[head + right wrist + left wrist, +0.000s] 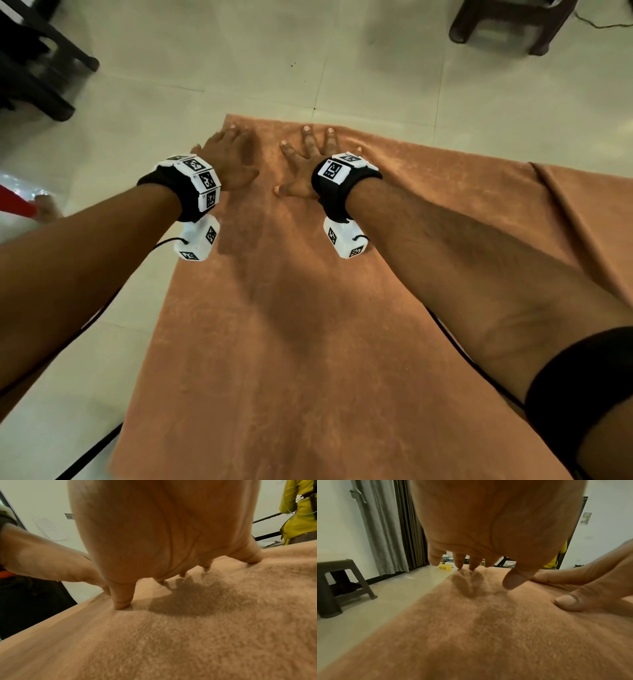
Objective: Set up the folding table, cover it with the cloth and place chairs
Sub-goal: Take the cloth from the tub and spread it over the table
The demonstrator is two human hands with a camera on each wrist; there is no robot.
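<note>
On the orange cloth (308, 342), left hand (229, 161) and right hand (308, 164) side by side — fingers spread flat, pressing down

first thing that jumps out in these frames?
The orange-brown cloth fills most of the head view, spread flat with its right end hanging down over an edge. Both hands lie on it near its far edge with fingers spread: the left hand at the far left corner, the right hand just beside it. Dark stools stand on the pale floor beyond, one at upper right.
</note>
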